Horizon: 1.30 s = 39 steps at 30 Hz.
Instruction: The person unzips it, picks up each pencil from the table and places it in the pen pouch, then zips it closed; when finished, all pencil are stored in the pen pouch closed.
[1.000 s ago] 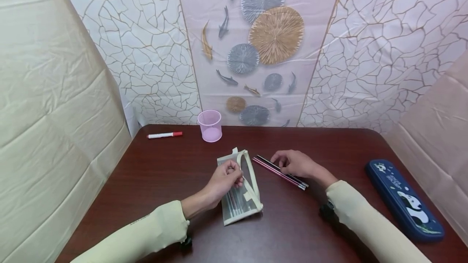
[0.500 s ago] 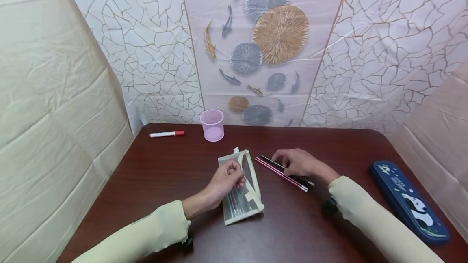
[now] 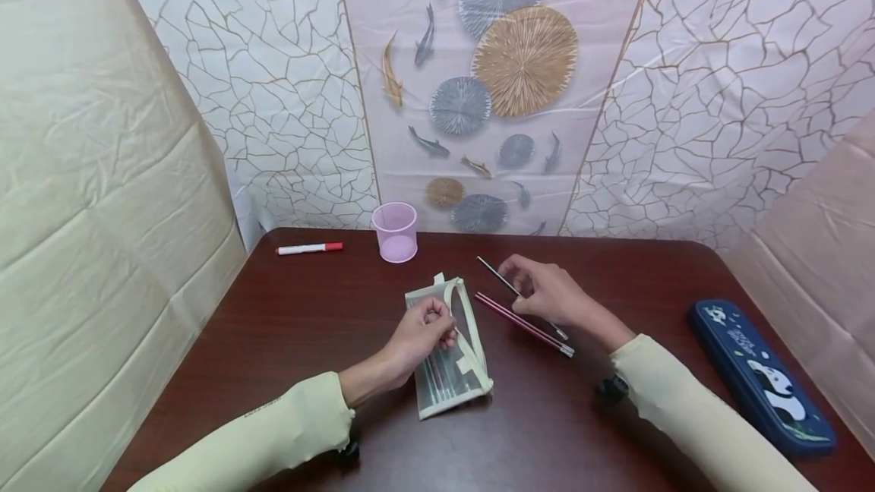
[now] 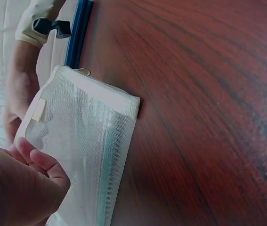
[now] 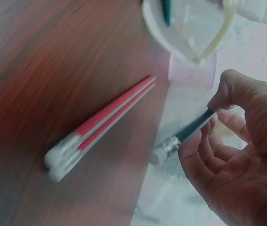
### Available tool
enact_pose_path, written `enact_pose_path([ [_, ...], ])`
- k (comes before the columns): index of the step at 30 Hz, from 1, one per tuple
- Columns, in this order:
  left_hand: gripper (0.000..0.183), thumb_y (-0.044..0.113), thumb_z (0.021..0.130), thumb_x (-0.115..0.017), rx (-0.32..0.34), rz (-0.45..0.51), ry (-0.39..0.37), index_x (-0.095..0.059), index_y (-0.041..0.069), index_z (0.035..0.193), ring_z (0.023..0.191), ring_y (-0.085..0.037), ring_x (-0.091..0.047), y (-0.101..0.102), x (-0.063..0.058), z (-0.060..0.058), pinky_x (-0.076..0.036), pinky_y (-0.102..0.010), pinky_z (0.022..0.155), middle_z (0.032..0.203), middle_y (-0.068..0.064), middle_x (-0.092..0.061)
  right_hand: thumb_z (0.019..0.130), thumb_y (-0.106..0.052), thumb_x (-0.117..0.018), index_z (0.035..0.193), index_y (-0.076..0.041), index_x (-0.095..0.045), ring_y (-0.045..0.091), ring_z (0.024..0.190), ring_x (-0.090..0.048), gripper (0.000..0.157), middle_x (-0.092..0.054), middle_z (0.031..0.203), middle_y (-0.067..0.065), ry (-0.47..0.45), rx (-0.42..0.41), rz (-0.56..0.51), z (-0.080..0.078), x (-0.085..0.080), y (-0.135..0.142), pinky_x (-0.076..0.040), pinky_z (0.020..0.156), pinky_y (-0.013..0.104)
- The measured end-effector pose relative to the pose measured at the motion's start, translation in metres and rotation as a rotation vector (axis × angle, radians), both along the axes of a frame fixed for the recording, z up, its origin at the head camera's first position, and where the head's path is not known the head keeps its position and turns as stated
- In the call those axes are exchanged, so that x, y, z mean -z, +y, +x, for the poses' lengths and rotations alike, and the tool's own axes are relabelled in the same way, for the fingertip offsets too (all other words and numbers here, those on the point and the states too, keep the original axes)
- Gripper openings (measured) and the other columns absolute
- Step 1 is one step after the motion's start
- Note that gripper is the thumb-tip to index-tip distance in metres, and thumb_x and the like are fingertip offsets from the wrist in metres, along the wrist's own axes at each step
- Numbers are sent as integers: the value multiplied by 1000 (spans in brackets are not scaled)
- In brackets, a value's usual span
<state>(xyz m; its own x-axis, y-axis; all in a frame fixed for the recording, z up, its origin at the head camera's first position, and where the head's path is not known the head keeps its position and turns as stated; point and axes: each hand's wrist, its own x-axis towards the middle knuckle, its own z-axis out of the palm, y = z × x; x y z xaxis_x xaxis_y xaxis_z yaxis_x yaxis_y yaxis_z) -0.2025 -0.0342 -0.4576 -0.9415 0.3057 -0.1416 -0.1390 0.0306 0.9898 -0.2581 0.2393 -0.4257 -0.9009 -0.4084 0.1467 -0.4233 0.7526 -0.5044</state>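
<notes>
My left hand pinches the cream-edged opening of a see-through mesh pencil pouch, which lies on the table with its zip side gaping to the right. Through the mesh in the left wrist view, a teal strip shows inside the pouch. A dark pencil is held between thumb and fingers of my right hand, raised over the table. Its silver ferrule and white eraser point toward the right wrist camera. Two red pencils lie side by side on the table, between the pouch and my right hand.
A pink mesh cup stands at the back, with a white marker with a red cap to its left. At the right edge lies a navy panda pencil case. A patterned curtain hangs behind the table.
The dark pencil has come up off the table in my right hand, away from the red pencils and slightly toward the back. My left hand and the pouch stay in place.
</notes>
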Motion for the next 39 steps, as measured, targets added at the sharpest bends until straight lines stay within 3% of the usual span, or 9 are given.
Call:
enact_pose_path([
  [5, 10, 5, 98, -59, -2, -7, 1, -53, 12, 97, 69, -9, -64, 1, -1, -1, -54, -25, 71, 76, 0, -65, 75, -3, -76, 123, -19, -61, 10, 73, -64, 53, -67, 87, 0, -49, -47, -151, 7, -5, -17, -52, 70, 28],
  [9, 10, 5, 98, -59, -6, -7, 7, -53, 12, 97, 69, -9, -64, 2, -1, -1, -54, -25, 71, 75, 1, -65, 78, 7, -72, 124, -11, -56, 13, 72, -63, 52, -63, 91, 11, -120, -44, -393, 13, -4, -31, -55, 65, 27],
  [14, 10, 4, 98, -59, -4, -12, 9, -52, 12, 97, 69, -9, -64, 2, -1, -1, -54, -25, 71, 75, 0, -65, 82, 13, -65, 130, -2, -48, 14, 72, -60, 54, -58, 96, 15, -281, 48, -728, 23, 5, -50, -56, 56, 32],
  [18, 10, 5, 98, -59, -1, -11, 4, -52, 12, 97, 69, -10, -64, 2, -1, -1, -55, -26, 71, 76, 0, -65, 84, 12, -62, 134, -4, -45, 14, 74, -60, 56, -57, 100, 13, -360, 134, -859, 30, 13, -60, -61, 60, 37],
  [26, 9, 5, 97, -59, -15, -7, 0, -53, 12, 97, 68, -9, -63, 5, 1, -1, -55, -26, 71, 76, 0, -65, 84, 13, -60, 137, -4, -45, 17, 76, -62, 58, -57, 104, 16, -415, 153, -869, 39, 27, -68, -63, 65, 46],
  [32, 10, 4, 96, -59, -24, -2, 5, -52, 11, 96, 68, -9, -63, 6, 3, 0, -55, -27, 72, 75, 1, -64, 86, 12, -61, 137, -2, -45, 18, 75, -63, 55, -58, 103, 15, -500, 205, -885, 49, 31, -76, -62, 63, 40],
  [39, 10, 4, 96, -59, -28, -3, 2, -52, 11, 97, 68, -9, -64, 8, 2, -1, -55, -25, 71, 76, 1, -64, 84, 9, -62, 134, -2, -49, 21, 73, -65, 53, -63, 100, 14, -556, 254, -832, 51, 31, -80, -61, 63, 37],
])
